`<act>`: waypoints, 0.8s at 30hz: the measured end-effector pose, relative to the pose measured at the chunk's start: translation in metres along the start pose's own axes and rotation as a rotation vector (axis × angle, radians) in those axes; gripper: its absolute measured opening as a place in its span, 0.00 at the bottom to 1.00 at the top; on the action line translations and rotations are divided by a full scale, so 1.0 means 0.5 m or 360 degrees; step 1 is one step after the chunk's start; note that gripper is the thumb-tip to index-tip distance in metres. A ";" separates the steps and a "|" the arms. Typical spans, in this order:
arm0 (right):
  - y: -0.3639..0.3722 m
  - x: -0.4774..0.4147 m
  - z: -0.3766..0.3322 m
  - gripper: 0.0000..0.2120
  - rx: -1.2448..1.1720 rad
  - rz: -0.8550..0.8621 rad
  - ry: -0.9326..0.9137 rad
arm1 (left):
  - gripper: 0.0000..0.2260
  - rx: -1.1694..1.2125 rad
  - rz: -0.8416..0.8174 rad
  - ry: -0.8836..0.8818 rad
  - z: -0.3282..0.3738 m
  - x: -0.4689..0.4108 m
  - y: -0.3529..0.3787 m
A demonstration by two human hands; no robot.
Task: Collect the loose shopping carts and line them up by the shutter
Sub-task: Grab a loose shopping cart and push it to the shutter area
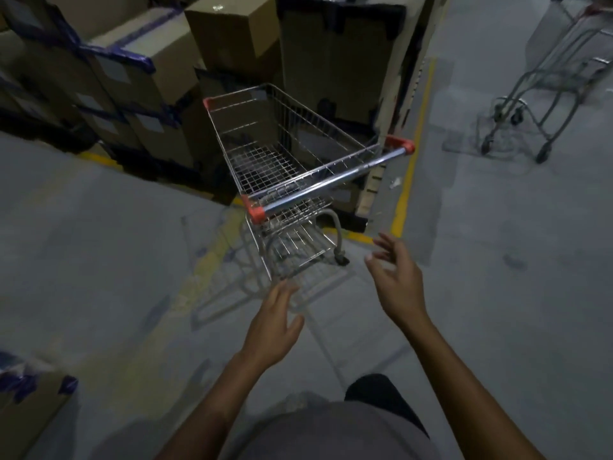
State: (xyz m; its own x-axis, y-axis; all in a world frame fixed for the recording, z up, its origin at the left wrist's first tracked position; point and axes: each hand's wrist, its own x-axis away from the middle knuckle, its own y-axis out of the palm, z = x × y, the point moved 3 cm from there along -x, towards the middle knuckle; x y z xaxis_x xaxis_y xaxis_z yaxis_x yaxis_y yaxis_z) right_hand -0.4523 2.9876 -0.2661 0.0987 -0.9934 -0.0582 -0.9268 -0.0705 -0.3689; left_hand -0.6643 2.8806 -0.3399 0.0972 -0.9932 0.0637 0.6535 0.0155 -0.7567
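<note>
Grey floor (99,247); cart (331,181) seemingly faces boxes (149,78)

Cardboard boxes (159,81): standing stacked, blue tape crossing several.
Yellow line (407,180): running along the grey floor (497,293) beside them.

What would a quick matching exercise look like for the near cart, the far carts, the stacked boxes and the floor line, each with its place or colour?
Things:
1. near cart
2. far carts
3. stacked boxes
4. floor line

Place or colour:
a. yellow
b. top right of the view
c. centre, basket empty
d. upper left, blue tape

Pairs: 1-c, 2-b, 3-d, 4-a.
</note>
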 end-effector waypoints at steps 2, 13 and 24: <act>0.000 -0.115 -0.026 0.21 0.0008 -0.0029 -0.0104 | 0.21 0.0042 0.0109 -0.0012 0.010 -0.069 -0.012; 0.084 -0.616 0.010 0.28 0.0570 -0.0620 -0.0711 | 0.21 -0.0234 0.0993 -0.0326 0.051 -0.484 -0.138; 0.177 -0.742 0.096 0.47 0.1334 -0.1123 -0.0857 | 0.39 -0.0451 0.0385 -0.1066 -0.031 -0.581 -0.102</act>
State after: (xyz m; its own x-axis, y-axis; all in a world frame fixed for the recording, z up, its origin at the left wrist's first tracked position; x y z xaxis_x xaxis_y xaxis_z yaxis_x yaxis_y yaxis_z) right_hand -0.5538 3.3541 -0.3218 0.8079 -0.5820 0.0931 -0.1081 -0.3015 -0.9473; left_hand -0.7374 3.1666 -0.3299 0.7061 -0.6828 0.1875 0.3475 0.1035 -0.9319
